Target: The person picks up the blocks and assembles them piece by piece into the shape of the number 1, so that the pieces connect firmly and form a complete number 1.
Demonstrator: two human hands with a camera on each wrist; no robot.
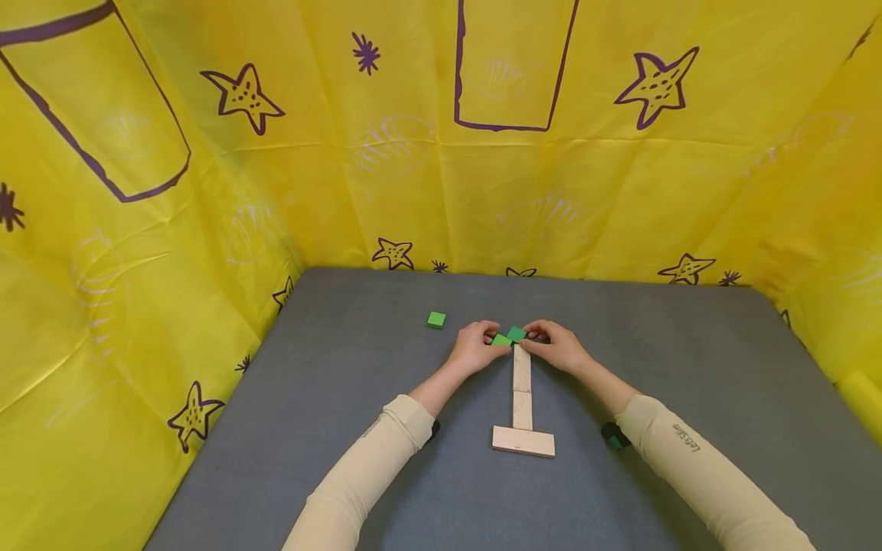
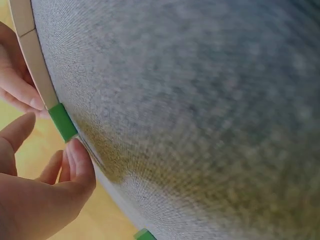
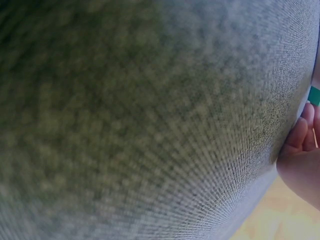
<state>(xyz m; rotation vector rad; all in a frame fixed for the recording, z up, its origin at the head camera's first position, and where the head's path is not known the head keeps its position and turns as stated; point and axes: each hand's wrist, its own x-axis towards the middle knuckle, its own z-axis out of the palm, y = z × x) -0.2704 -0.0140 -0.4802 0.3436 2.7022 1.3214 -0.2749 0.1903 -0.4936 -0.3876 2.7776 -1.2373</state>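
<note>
The grey felt-like table (image 1: 689, 367) stands inside yellow plastic sheets with purple stars (image 1: 661, 80), which close it on three sides. Nearest to me lies the flat wide wooden block (image 1: 523, 441), crosswise, as a base. From it two narrow wooden blocks (image 1: 521, 389) run away from me in one line (like a stem). At their far end my left hand (image 1: 474, 348) pinches a small green square tile (image 1: 501, 340) and my right hand (image 1: 560, 346) pinches a second green square tile (image 1: 517, 334). I hold both tiles turned cornerwise, touching each other, so they sit just at the stem's tip. Farther left, apart, lies a spare green cube (image 1: 436, 320).
</note>
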